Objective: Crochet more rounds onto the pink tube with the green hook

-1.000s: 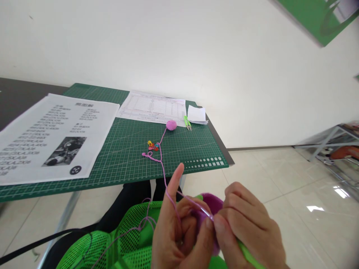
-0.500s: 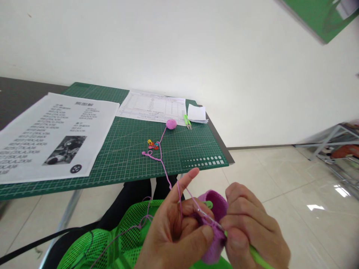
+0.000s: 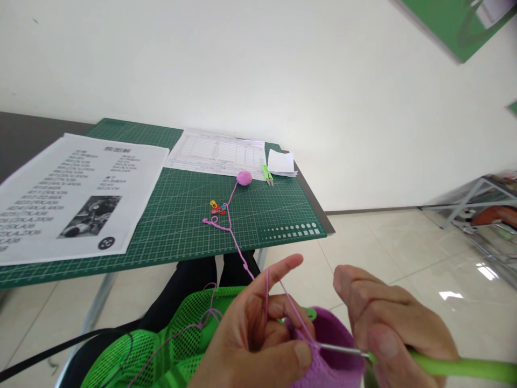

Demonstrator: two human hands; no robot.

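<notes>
My left hand (image 3: 254, 339) pinches a purple crocheted piece (image 3: 333, 353) between thumb and fingers, its forefinger raised with the pink yarn strand (image 3: 238, 250) running over it. My right hand (image 3: 398, 328) grips a crochet hook with a green handle (image 3: 460, 368); its metal tip sits at the rim of the purple piece. The yarn leads up to a small pink ball (image 3: 244, 178) on the green cutting mat (image 3: 177, 215). Both hands work low in front of me, over a bright green mesh bag (image 3: 161, 350) on my lap.
On the mat lie a printed sheet with a photo (image 3: 76, 196), a form sheet (image 3: 218, 153), a white notepad (image 3: 281, 163), green snips (image 3: 266, 175) and several coloured stitch markers (image 3: 218, 207). Tiled floor and a metal rack (image 3: 488, 210) lie to the right.
My right hand has drawn the hook out to the right, showing more of its green handle. My left forefinger has leaned further right, and the purple piece has dropped lower in view.
</notes>
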